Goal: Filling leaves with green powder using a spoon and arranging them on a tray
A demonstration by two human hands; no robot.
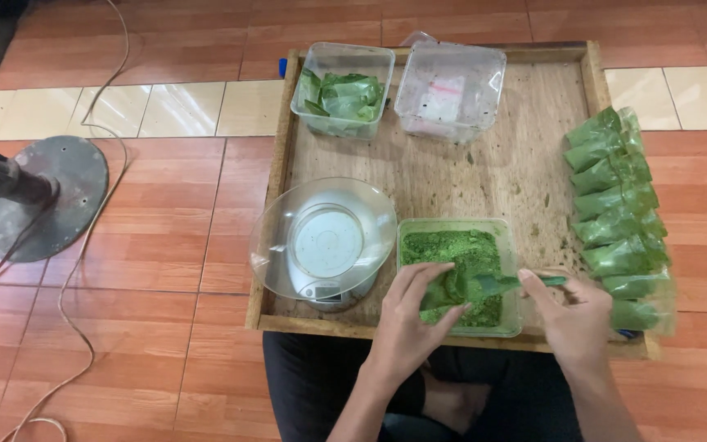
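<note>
A clear plastic tub point(507, 245) of green powder stands at the front of a wooden tray point(525, 155). My left hand point(411, 315) holds a small clear bag point(448, 290) open over the powder. My right hand point(570, 315) grips a green spoon point(505, 283) whose bowl points into the bag's mouth. Left of the tub is a small kitchen scale point(329, 288) with a clear bowl point(321, 237) on top. Along the tray's right edge lies a row of several filled bags of green powder point(619, 221).
At the tray's back stand a tub with green plastic bags point(344, 94) and a tub with clear bags point(450, 86). A fan's round metal base point(42, 196) and its cord point(83, 245) sit on the tiled floor to the left. My dark-clothed legs point(321, 385) are below the tray.
</note>
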